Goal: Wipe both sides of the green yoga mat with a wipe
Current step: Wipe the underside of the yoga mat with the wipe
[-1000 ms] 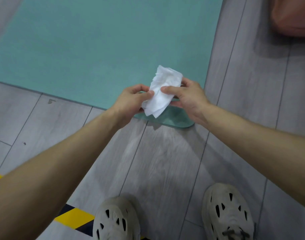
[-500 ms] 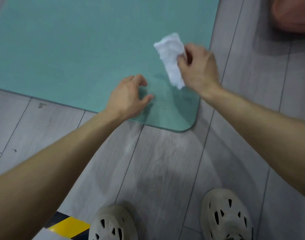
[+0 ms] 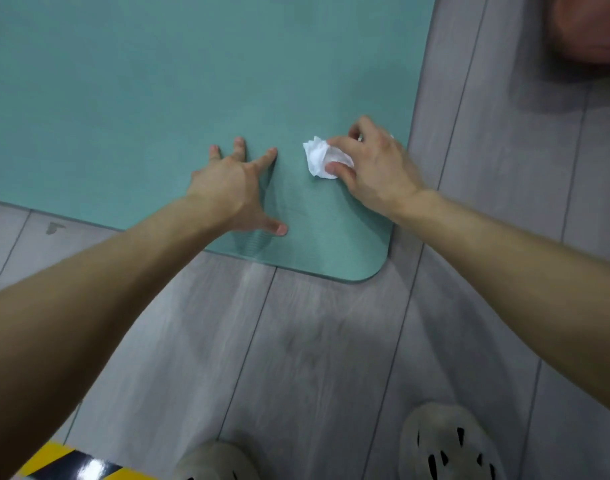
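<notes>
1. A green mat (image 3: 158,98) is laid flat on a grey plank floor (image 3: 331,358), its rounded near corner close to two pale shoes (image 3: 449,441).
2. The left hand (image 3: 234,188) is spread flat, fingers straight, pressed on the mat near that corner.
3. A crumpled white wipe (image 3: 319,159) is pinched in the right hand (image 3: 373,168), fingers curled round it, touching the mat just beside the left hand.
4. Risk, as a judgement: the bunched wipe may miss patches, and the mat could creep if the left hand lifts.
</notes>
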`<state>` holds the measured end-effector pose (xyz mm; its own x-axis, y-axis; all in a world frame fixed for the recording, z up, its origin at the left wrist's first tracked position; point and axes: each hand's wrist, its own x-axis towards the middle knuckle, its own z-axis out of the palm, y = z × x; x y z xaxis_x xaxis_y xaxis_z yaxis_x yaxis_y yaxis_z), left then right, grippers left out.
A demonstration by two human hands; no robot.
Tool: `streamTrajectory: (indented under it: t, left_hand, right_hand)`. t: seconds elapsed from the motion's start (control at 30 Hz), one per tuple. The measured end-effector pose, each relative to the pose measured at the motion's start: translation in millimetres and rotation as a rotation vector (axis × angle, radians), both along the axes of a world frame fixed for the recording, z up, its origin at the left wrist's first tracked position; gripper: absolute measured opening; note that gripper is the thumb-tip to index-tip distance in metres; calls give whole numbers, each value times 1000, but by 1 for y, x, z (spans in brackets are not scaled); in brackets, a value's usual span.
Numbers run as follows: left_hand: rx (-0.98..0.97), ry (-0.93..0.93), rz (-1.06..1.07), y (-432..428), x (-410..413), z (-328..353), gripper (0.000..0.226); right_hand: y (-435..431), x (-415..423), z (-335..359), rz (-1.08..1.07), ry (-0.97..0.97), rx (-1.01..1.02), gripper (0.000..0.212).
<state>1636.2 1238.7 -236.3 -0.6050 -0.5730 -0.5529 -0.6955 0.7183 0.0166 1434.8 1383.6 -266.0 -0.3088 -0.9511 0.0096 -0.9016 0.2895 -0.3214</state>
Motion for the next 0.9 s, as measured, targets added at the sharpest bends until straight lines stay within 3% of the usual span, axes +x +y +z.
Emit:
streamTrajectory:
  t: [0.1,0.2,0.33,0.43,0.53,0.67,0.8,0.9]
  left_hand:
    - [-9,-2,-24,1,0,-1,146]
    - [-28,-4,-33,0,-1,0,147]
    - [-43,-3,-53,3,-1,-3,146]
    - [-31,-10,-45,5,-2,0,145]
    - [-39,-22,-46,5,0,4,144]
    - [-56,-18,-46,6,2,7,143]
    - [-86,3,-40,6,-4,8,141]
    - [-94,-5,-44,10,-1,7,141]
  right_hand:
    - [3,11,-4,-50,1,-52,30]
    - [29,33,-6,41,-5,-123,19]
    - [60,63,-8,249,-56,-82,30]
    - [6,3,-12,138,106,-67,59]
    - [-46,-55,3,-186,60,-23,44]
    - [-8,2,10,-93,-15,0,31]
    - [76,87,8,182,-212,-47,36]
    - [25,44,-4,50,-115,-84,45]
